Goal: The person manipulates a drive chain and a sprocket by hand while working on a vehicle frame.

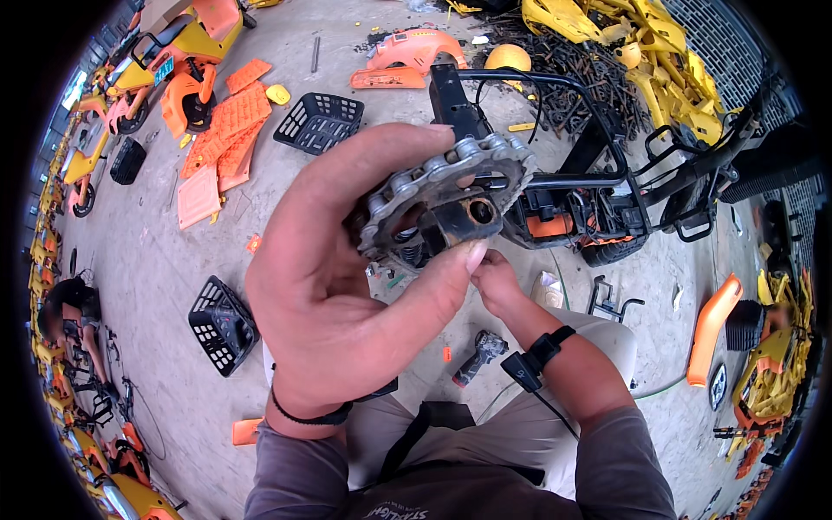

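My left hand (321,260) is raised close in front of me, its thumb and fingers closed round a chainring (513,165) with a length of chain (425,175) lying along its teeth. A short black crank end (459,224) with a round hole juts from the chainring, above my thumb tip. Behind and below it is my right hand (501,284), fingers drawn together. The left thumb partly covers its fingertips, and what they pinch, if anything, cannot be made out. Beyond the chainring stands a black bike frame (555,179) with an orange part inside.
A cordless power tool (482,357) lies on the concrete between my legs. Black plastic baskets (223,325) sit at left and farther ahead. Orange panels (230,130), heaped yellow covers (667,69) and dark metal parts (589,95) surround the spot. Another person (78,316) is at far left.
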A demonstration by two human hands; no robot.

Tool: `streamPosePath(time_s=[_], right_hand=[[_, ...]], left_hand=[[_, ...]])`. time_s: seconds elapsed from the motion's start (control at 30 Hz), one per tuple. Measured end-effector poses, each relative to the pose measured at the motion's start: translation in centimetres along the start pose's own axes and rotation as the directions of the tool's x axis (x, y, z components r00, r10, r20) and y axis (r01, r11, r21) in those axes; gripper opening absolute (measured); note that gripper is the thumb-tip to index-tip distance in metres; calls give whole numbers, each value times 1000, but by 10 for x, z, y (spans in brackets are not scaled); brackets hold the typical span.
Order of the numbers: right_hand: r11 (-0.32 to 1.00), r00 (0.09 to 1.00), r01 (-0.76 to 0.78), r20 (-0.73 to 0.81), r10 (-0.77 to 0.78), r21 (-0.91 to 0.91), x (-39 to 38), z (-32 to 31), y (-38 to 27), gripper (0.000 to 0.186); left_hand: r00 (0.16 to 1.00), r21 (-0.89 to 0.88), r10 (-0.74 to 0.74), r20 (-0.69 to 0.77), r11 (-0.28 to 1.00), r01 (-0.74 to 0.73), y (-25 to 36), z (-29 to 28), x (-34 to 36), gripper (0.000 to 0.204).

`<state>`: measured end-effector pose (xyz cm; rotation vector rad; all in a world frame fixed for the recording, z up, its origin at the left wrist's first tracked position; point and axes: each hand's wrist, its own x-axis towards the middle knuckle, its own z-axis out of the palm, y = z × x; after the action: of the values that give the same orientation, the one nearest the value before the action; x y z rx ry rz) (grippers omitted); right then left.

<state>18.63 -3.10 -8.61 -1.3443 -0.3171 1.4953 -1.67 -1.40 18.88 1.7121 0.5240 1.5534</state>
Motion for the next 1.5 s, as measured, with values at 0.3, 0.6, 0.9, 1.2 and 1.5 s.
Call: streamPosePath(time_s=[0.3, 0.6, 0.9, 1.2, 1.5], right_hand=[[995, 1000, 10, -5, -10, -101, 4, -3, 5, 48], [996, 1000, -4, 12, 3, 89, 4, 0, -1, 48], [994, 998, -31, 56, 26, 106, -1, 0, -8, 51], [998, 1000, -5, 22, 4, 67, -5, 8, -9, 50], [999, 998, 43, 51, -43, 10, -2, 1, 7, 51]], left_hand=[[1000, 13, -12, -19, 1000, 12, 1, 1, 1, 67], [1000, 24, 15, 16, 1000, -15, -1, -2, 1, 67], [997, 89, 43, 70, 995, -49, -2, -3, 4, 68], [995, 97, 49, 92, 994, -58, -2, -6, 2, 69], [995, 101, 28, 97, 994, -38, 1, -7, 4, 68]])
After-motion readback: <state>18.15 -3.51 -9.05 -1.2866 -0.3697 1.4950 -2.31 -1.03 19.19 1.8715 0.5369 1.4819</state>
